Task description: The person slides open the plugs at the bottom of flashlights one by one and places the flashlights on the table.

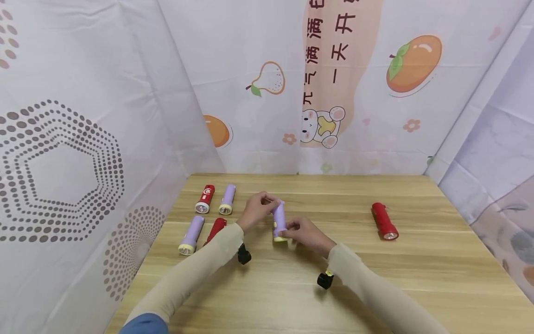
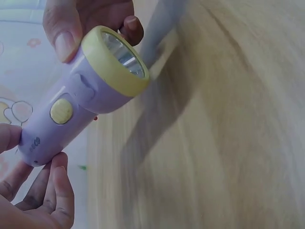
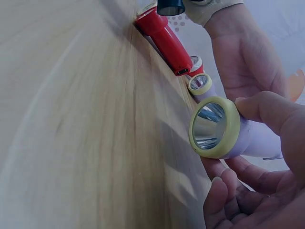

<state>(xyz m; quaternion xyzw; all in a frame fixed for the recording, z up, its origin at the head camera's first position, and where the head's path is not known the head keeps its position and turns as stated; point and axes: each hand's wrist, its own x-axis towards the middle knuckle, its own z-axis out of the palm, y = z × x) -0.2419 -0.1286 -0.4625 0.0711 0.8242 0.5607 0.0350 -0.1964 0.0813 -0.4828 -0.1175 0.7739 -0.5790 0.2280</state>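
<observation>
Both hands hold a lilac flashlight (image 1: pixel 279 221) with a pale yellow head, raised above the table in the middle. My left hand (image 1: pixel 257 209) pinches its tail end between thumb and fingers. Around the head end, my right hand (image 1: pixel 306 233) grips with the thumb on one side and fingers on the other. A round yellow button (image 2: pixel 61 111) shows on the barrel in the left wrist view. In the right wrist view the lens (image 3: pixel 209 126) faces the camera, and my left hand (image 3: pixel 248 57) appears behind it.
Left on the wooden table (image 1: pixel 267 297) lie a red flashlight with a white rim (image 1: pixel 205 198), two lilac flashlights, one at the back (image 1: pixel 227 199) and one nearer (image 1: pixel 192 235), and a red one (image 1: pixel 218 228) partly behind my left sleeve. Another red flashlight (image 1: pixel 384 221) lies right. Printed curtains surround the table.
</observation>
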